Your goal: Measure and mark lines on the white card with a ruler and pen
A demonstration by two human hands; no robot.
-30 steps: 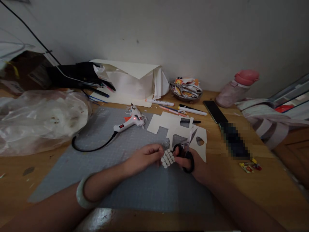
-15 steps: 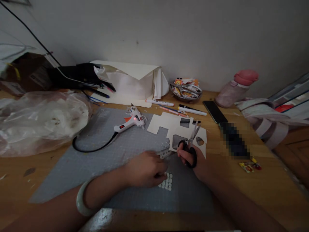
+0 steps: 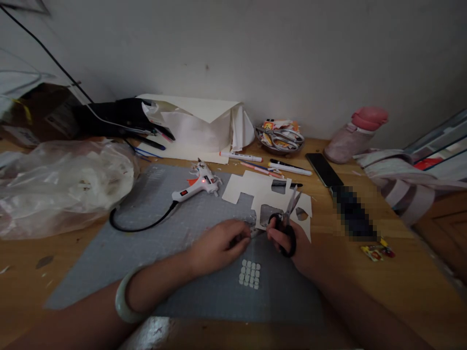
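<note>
My left hand (image 3: 221,244) rests on the grey cutting mat (image 3: 153,243), fingers pinched on a small strip at the mat's far side; what it is I cannot make out. My right hand (image 3: 292,243) grips black-handled scissors (image 3: 286,226), blades pointing up and away over a cream cut-out card (image 3: 270,197). A small sheet of white foam dots (image 3: 249,273) lies flat on the mat just below and between both hands. I wear a pale green bangle (image 3: 122,301) on my left wrist.
A white hot glue gun (image 3: 195,184) with a black cord lies at the mat's far edge. Pens (image 3: 288,167), a bowl with scissors (image 3: 280,136), a phone (image 3: 323,168), a pink bottle (image 3: 355,133), folded cream paper (image 3: 197,121) and a plastic bag (image 3: 62,180) surround it.
My left hand put the sheet of foam dots down on the mat, then moved up to pinch a small strip. My right hand with the scissors lifted slightly away.
</note>
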